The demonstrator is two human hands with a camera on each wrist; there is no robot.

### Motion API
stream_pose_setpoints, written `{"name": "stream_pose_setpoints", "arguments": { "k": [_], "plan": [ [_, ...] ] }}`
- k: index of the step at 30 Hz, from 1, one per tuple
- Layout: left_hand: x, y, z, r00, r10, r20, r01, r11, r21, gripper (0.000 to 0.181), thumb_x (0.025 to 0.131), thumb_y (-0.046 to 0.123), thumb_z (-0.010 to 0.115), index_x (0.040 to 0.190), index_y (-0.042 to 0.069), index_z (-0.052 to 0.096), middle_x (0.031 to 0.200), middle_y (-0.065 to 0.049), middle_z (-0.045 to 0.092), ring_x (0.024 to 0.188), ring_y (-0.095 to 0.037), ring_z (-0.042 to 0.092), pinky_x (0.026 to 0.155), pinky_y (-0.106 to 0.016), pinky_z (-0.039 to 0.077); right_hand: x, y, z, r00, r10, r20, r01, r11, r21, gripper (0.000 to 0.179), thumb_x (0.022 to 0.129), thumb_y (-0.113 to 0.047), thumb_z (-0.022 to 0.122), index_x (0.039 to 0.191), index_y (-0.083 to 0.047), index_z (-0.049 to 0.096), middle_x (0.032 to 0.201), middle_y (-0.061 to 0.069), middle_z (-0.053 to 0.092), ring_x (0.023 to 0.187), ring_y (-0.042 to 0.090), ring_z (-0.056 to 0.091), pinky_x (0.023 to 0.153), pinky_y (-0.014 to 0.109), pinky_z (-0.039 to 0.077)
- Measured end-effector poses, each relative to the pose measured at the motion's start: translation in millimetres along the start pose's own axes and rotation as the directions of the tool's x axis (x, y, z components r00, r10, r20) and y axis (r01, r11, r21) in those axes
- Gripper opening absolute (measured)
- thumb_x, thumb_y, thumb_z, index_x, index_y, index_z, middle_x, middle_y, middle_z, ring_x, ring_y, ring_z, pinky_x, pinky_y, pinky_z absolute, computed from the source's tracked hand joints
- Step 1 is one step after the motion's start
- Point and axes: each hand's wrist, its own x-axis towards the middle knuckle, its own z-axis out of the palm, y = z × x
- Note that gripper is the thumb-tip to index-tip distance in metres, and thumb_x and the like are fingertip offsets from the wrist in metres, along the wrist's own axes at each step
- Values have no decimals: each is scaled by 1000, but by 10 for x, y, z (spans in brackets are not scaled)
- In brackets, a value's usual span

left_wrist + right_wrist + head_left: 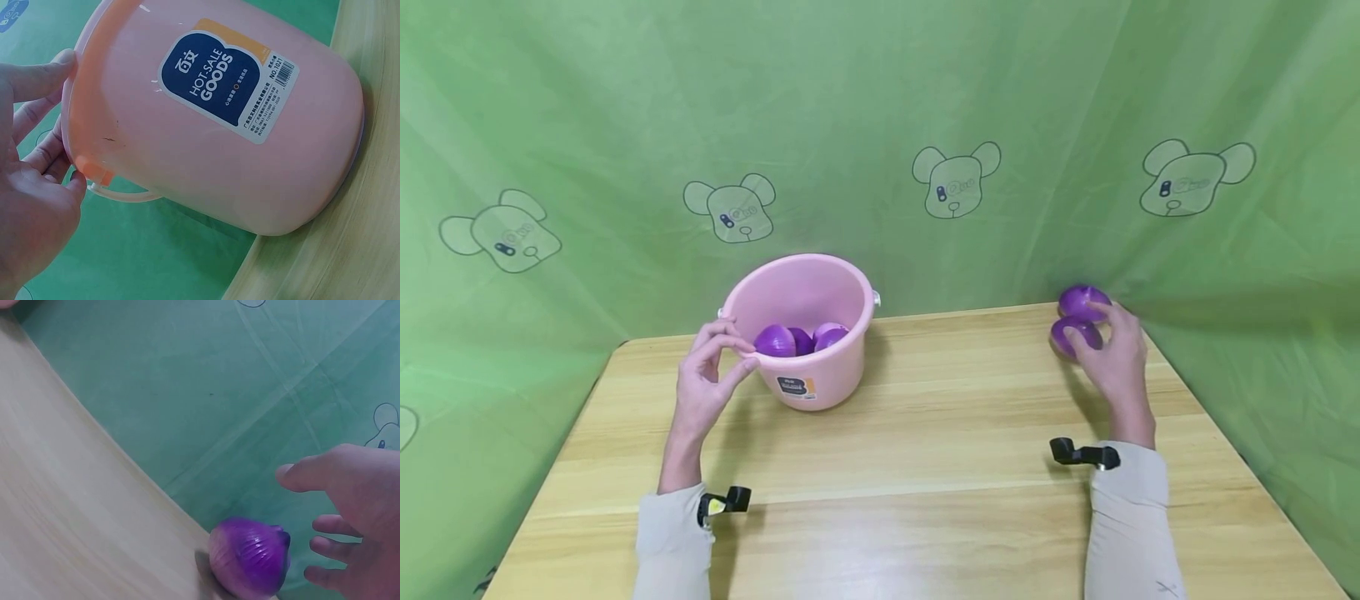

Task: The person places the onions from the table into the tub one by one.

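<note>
A pink bucket [820, 383] stands at the back left of the table with several purple onions [775, 342] inside. My left hand [703, 379] pinches its near left rim between thumb and fingers. In the left wrist view, the fingertips [65, 56] are right at the bucket's rim. Far to the right, two purple onions lie close together by the table's back edge, one behind [1081, 300] and one nearer [1070, 335]. My right hand [1116, 350] overlaps both from above. In the right wrist view, its fingers are spread beside one onion [250, 559], with a gap between.
The light wooden table [925, 467] reaches back to a green curtain [880, 108] with mouse-head prints, which also hangs along both sides. A white handle [128, 195] hangs behind the bucket. Both sleeves carry black wrist mounts [1082, 454].
</note>
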Motion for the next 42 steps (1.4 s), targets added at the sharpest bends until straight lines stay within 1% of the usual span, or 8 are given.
{"name": "stream_pose_setpoints", "arguments": {
  "k": [5, 10, 13, 16, 21, 26, 31, 42],
  "plan": [
    [-1, -3, 0, 1000, 0, 3, 0, 1000, -2, 18, 80, -22, 70, 96, -18, 63, 112, -39, 42, 141, -46, 33, 130, -44, 14, 13, 42, 27, 1000, -7, -4, 7, 1000, -11, 58, 97, -16, 70, 147, 1, 47, 160, 28, 29, 148, 49, 23, 121, 72, 11],
    [1, -4, -4, 1000, 2, 3, -2, 1000, -3, 18, 79, -22, 70, 96, -18, 63, 112, -37, 44, 140, -46, 33, 129, -44, 14, 19, 76, 45, 1000, -2, -4, 2, 1000, -17, 58, 96, -16, 70, 147, 2, 47, 160, 29, 28, 148, 50, 23, 120, 73, 12],
    [0, -1, -5, 1000, 0, 2, 0, 1000, -2, 18, 79, -22, 70, 96, -18, 63, 112, -34, 46, 140, -46, 33, 129, -44, 14, 23, 92, 52, 1000, 1, 0, -1, 1000, -19, 59, 97, -18, 70, 148, 1, 47, 159, 29, 28, 147, 50, 24, 120, 73, 14],
    [0, 2, -7, 1000, -3, 1, 3, 1000, 0, 18, 79, -22, 70, 96, -18, 63, 112, -33, 48, 140, -46, 33, 129, -44, 14, 24, 103, 56, 1000, 27, 16, -27, 999, -18, 62, 97, -21, 69, 150, -2, 44, 159, 28, 27, 146, 51, 25, 118, 75, 16],
    [2, 6, -5, 1000, -1, 0, 1, 1000, 0, 18, 79, -22, 70, 96, -18, 63, 111, -32, 49, 140, -46, 33, 129, -45, 14, 26, 134, 80, 996, 79, 44, -78, 997, -30, 68, 98, -25, 69, 156, -6, 37, 156, 28, 28, 141, 53, 30, 113, 78, 24],
    [0, 10, 1, 1000, 8, 1, -8, 1000, -3, 18, 79, -23, 70, 96, -19, 63, 110, -31, 49, 139, -45, 34, 129, -45, 15, 12, 168, 102, 992, 106, 71, -104, 994, -28, 75, 97, -30, 70, 159, -9, 32, 156, 30, 27, 136, 55, 35, 107, 81, 30],
    [-2, -1, -1, 1000, 12, 3, -12, 1000, -5, 18, 79, -22, 70, 96, -18, 63, 110, -31, 49, 139, -46, 34, 129, -44, 15, 9, 201, 118, 988, 116, 100, -112, 993, -42, 79, 97, -32, 71, 160, -10, 28, 155, 33, 26, 134, 58, 35, 104, 82, 31],
    [-2, -6, -4, 1000, 9, 1, -9, 1000, -3, 18, 79, -22, 70, 96, -18, 63, 110, -31, 49, 139, -47, 34, 129, -44, 15, 39, 256, 157, 981, 146, 125, -140, 989, -55, 84, 97, -30, 70, 162, -9, 22, 156, 36, 21, 133, 60, 35, 104, 82, 33]
  ]
}}
